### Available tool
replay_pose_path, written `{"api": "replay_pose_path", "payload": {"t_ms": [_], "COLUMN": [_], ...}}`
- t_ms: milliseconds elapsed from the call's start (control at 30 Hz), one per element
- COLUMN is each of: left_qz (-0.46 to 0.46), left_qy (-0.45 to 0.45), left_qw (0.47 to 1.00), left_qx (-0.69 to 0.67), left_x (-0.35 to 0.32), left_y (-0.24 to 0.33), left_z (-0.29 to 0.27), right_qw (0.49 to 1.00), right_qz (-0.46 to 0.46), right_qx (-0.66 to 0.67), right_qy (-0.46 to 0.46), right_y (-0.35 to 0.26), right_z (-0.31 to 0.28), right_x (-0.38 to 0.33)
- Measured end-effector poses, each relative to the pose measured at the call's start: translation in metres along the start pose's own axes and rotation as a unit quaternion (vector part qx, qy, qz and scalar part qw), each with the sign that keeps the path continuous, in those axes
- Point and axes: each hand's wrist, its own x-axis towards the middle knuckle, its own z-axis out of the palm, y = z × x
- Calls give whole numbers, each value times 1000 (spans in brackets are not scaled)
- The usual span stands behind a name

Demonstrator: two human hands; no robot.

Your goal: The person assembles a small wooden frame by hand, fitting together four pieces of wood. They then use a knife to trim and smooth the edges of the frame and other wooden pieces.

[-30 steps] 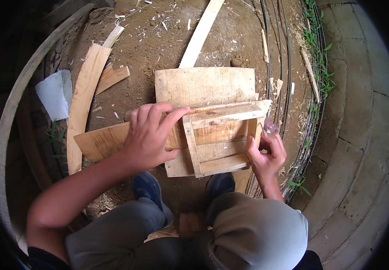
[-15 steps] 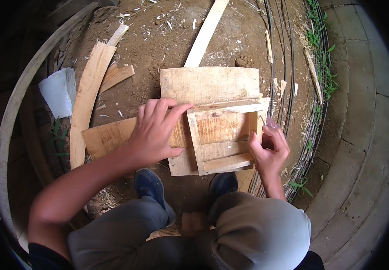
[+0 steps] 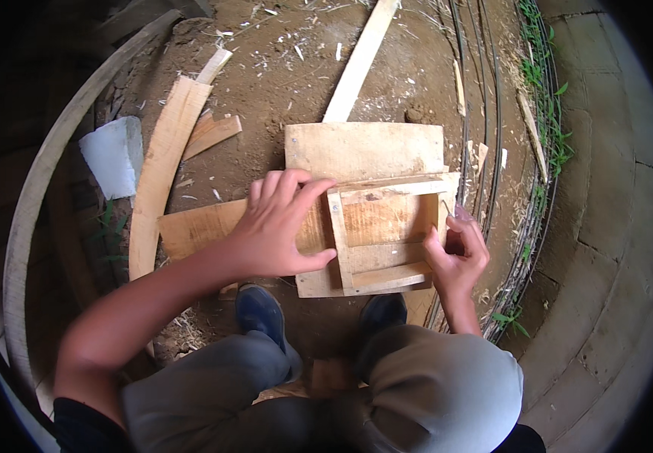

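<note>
A small rectangular wooden frame (image 3: 345, 249) lies tilted on flat boards. My right hand (image 3: 458, 260) is closed on its right side, thumb on the inner face and fingers curled outside. A bit of something clear shows by those fingers, too small to name. My left hand (image 3: 277, 226) is open at the frame's left side; its index fingertip meets the top left corner and its thumb tip is at the left rail. Under the frame are a pale wide board (image 3: 364, 147) and a browner board (image 3: 202, 226) running left beneath my left hand.
Long planks (image 3: 164, 166) and a wood offcut (image 3: 215, 136) lie on the dirt at left, beside a white block (image 3: 115, 158). A pale strip (image 3: 360, 64) runs away behind the boards. Dark rods (image 3: 492, 113) and green plants (image 3: 557, 136) border a paved strip (image 3: 606, 189) at right.
My left thumb has moved right, up to the frame's left rail. The whole view has shifted slightly; my right hand keeps its grip on the frame.
</note>
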Motion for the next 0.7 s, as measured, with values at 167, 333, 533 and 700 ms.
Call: {"api": "replay_pose_path", "payload": {"t_ms": [167,333,533,700], "left_qz": [-15,-35,-18,-10], "left_qy": [40,23,69,81], "left_qw": [999,999,997,997], "left_qx": [4,-17,-19,-17], "left_x": [-5,-1,-2,0], "left_y": [1,4,-1,-1], "left_z": [14,13,23,26], "right_qw": [1000,1000,1000,1000], "right_qz": [7,25,-15,15], "right_qx": [6,-8,-8,9], "right_qy": [-6,-4,-10,-17], "right_y": [1,-2,6,-5], "right_z": [1,-1,2,-4], "right_x": [-1,-4,1,2]}}
